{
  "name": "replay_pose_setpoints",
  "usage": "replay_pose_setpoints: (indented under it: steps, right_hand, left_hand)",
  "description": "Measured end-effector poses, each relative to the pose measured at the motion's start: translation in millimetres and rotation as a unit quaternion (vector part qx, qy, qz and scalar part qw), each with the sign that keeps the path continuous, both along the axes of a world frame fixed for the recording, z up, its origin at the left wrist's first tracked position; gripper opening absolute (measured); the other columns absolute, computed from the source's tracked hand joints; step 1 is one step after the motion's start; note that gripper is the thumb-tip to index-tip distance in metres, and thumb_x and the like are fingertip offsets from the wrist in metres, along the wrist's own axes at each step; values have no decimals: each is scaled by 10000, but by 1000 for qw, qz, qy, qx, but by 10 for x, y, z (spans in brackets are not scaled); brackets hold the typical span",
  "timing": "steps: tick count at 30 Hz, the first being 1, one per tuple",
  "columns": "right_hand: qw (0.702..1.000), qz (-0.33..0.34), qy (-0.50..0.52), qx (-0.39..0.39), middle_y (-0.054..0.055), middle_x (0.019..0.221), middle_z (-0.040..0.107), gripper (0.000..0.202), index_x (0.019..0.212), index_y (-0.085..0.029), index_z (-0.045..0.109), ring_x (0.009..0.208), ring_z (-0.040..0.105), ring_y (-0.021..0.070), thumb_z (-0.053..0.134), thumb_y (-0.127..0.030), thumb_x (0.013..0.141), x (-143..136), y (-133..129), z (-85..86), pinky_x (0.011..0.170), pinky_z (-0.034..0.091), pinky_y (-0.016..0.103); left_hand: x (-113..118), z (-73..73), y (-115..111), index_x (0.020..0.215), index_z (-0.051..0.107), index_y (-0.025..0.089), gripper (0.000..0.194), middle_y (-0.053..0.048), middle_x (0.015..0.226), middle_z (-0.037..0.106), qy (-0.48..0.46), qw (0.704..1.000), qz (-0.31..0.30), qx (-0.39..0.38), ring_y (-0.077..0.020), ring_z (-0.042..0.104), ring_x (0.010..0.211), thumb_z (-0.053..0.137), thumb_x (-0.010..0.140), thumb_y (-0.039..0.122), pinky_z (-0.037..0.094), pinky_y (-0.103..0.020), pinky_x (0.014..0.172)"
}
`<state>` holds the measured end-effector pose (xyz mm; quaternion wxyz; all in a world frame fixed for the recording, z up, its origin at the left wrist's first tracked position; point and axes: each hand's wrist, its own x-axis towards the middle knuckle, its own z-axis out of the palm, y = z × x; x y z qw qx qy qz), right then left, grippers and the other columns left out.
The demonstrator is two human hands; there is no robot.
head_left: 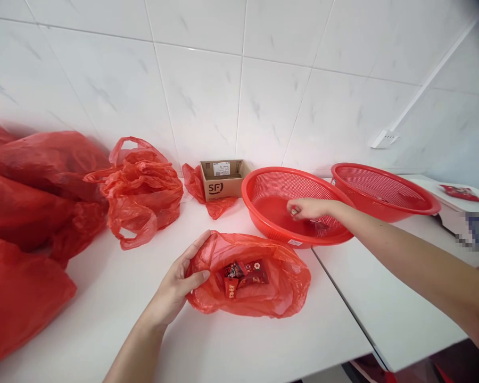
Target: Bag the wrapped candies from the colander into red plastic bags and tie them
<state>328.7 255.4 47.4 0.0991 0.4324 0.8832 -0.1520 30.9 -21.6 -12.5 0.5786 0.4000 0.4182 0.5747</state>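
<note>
My left hand [179,284] pinches the left rim of a red plastic bag [289,279] on the white table, thumb inside and fingers outside. The bag's mouth faces up, and several small red and dark wrapped packets [253,274] lie at its bottom. My right hand [305,209] is inside the nearer red plastic basket [263,213], which has perforated sides. Its fingers are curled together; whatever they hold is too small or hidden to name. A dark, shiny packet [321,226] shows partly below the right wrist, inside the basket.
Filled red bags [32,202] crowd the left side, beside a heap of crumpled red bags [143,186]. An open cardboard box [223,187] stands by the tiled wall. Another red basket [419,205] sits at right, with a red packet [461,192] on a white surface beyond. A seam [343,303] divides the tabletops.
</note>
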Motion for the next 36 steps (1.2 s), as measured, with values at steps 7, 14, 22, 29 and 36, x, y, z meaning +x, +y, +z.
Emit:
replay_pose_setpoints:
  steps: [7, 14, 22, 29, 36]
  right_hand:
    - [864, 49, 397, -306, 64, 1066, 637, 290, 1091, -211, 491, 937, 643, 177, 603, -238, 825, -284, -630, 557, 864, 501, 354]
    - [872, 73, 314, -368, 73, 1157, 648, 296, 1150, -232, 503, 992, 648, 194, 580, -325, 880, -539, -1280, 691, 906, 501, 379]
    - [997, -62, 45, 27, 119, 1265, 584, 510, 1302, -246, 499, 1092, 585, 310, 632, -363, 825, -102, -360, 288, 903, 466, 450]
    - [984, -140, -82, -68, 116, 852, 667, 439, 965, -198, 647, 758, 652, 326, 782, -124, 553, 228, -83, -162, 623, 511, 427]
    - [965, -76, 158, -194, 87, 1095, 660, 327, 1127, -198, 549, 936, 662, 206, 606, -225, 807, 119, -128, 205, 759, 537, 300]
  left_hand:
    - [-6, 15, -2, 1458, 380, 328, 718, -45, 1557, 313, -2, 1000, -6, -6, -356, 422, 1334, 678, 806, 279, 461, -408, 1026]
    - [6, -1, -17, 1472, 345, 332, 730, -41, 1559, 305, -11, 1000, 5, -1, -340, 435, 1330, 660, 818, 264, 463, -419, 1024]
    - [-3, 23, -11, 1484, 322, 318, 763, -61, 1559, 309, -28, 1000, -3, 0, -352, 442, 1320, 670, 809, 248, 497, -402, 986]
    - [-1, 3, -13, 1466, 360, 329, 712, -33, 1565, 299, -25, 1000, -3, 5, -330, 419, 1341, 657, 824, 241, 485, -370, 1002]
    - [-14, 21, -12, 1462, 370, 328, 732, -39, 1571, 279, -4, 1000, 1, -5, -350, 416, 1339, 682, 803, 272, 466, -400, 1021]
